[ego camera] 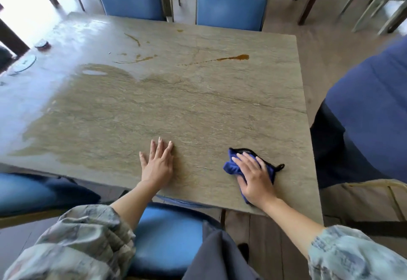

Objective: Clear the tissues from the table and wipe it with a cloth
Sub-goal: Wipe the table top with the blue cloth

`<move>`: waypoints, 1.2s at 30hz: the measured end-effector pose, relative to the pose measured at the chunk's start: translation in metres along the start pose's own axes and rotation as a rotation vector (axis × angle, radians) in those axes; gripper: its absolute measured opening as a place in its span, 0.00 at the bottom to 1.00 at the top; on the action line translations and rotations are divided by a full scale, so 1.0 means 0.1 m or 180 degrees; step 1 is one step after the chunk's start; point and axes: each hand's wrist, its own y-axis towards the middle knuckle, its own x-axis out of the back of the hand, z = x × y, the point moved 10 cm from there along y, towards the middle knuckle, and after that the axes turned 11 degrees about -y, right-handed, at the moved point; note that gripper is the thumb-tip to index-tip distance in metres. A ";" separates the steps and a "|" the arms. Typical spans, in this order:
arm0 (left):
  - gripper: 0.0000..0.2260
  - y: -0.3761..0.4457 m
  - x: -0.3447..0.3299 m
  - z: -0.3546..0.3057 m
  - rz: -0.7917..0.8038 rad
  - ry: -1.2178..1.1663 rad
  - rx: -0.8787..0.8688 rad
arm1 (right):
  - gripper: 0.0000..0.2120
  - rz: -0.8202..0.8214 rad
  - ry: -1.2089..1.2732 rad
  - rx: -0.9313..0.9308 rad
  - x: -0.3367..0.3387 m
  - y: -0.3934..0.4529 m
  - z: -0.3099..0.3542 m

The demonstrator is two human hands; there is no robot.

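A blue cloth (232, 166) with a black trim lies crumpled on the stone table (176, 107) near its front right corner. My right hand (253, 178) lies flat on top of the cloth, fingers straight, pressing it onto the surface. My left hand (157, 163) rests flat on the bare table near the front edge, fingers spread. Brown liquid streaks (233, 57) and thinner smears (136, 58) mark the far half of the table. A wet patch (94, 72) shines at the left. No tissues are in view.
Two blue padded chairs (231, 4) stand behind the far edge and another (167, 235) sits below the front edge. A small dark round object (43, 44) and a round disc (24, 63) lie at the far left. A person in dark blue (363, 114) stands at the right.
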 end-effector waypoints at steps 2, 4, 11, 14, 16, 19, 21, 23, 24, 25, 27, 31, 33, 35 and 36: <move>0.23 0.02 0.06 0.02 -0.0035 0.0156 -0.0088 | 0.22 -0.0053 -0.0164 -0.0678 -0.05 0.06 0.11; 0.26 0.04 0.15 0.04 -0.0063 0.0315 -0.0214 | 0.24 0.0008 -0.0211 -0.1207 -0.13 0.11 0.40; 0.22 -0.01 0.52 0.34 -0.0720 -0.0273 -0.0178 | 0.28 0.0728 -0.0237 -0.0015 -0.54 0.55 1.69; 0.21 -0.09 0.48 0.56 -0.0783 -0.0130 0.0021 | 0.27 0.0766 -0.0134 0.0712 -0.55 0.51 1.70; 0.22 -0.11 0.43 0.62 -0.0748 -0.0058 0.0089 | 0.27 0.0693 -0.0010 0.1288 -0.46 0.43 1.57; 0.23 -0.09 0.43 0.58 -0.0722 -0.0127 0.0120 | 0.28 0.0758 -0.0034 0.1670 -0.36 0.43 1.11; 0.23 -0.10 0.43 0.49 -0.0723 -0.0159 0.0131 | 0.29 0.0721 -0.0119 0.1230 -0.32 0.56 0.66; 0.23 -0.12 0.38 0.37 -0.0729 -0.0234 0.0184 | 0.28 0.0680 -0.0093 0.0511 -0.27 0.62 0.31; 0.23 -0.13 0.33 0.29 -0.0734 -0.0277 0.0212 | 0.28 0.0639 -0.0070 0.0182 -0.25 0.61 0.23; 0.23 -0.14 0.27 0.21 -0.0720 -0.0305 0.0218 | 0.27 0.0571 -0.0073 -0.0074 -0.24 0.57 0.20; 0.23 -0.15 0.13 0.02 -0.0612 -0.0252 0.0112 | 0.28 0.0441 -0.0053 -0.0208 -0.20 0.42 0.27; 0.24 -0.16 -0.03 -0.26 -0.0532 -0.0197 -0.0107 | 0.29 0.0479 0.0069 0.1130 -0.09 -0.10 0.32; 0.24 -0.17 -0.08 -0.33 -0.0610 -0.0307 0.0054 | 0.30 0.0588 0.0061 0.1600 -0.02 -0.35 0.04; 0.22 -0.18 -0.15 -0.47 -0.0657 -0.0411 0.0169 | 0.30 0.0650 0.0085 0.1628 0.06 -0.46 -0.34; 0.22 -0.19 -0.20 -0.55 -0.0666 -0.0489 0.0208 | 0.30 0.0674 0.0073 0.1478 0.08 -0.43 -0.52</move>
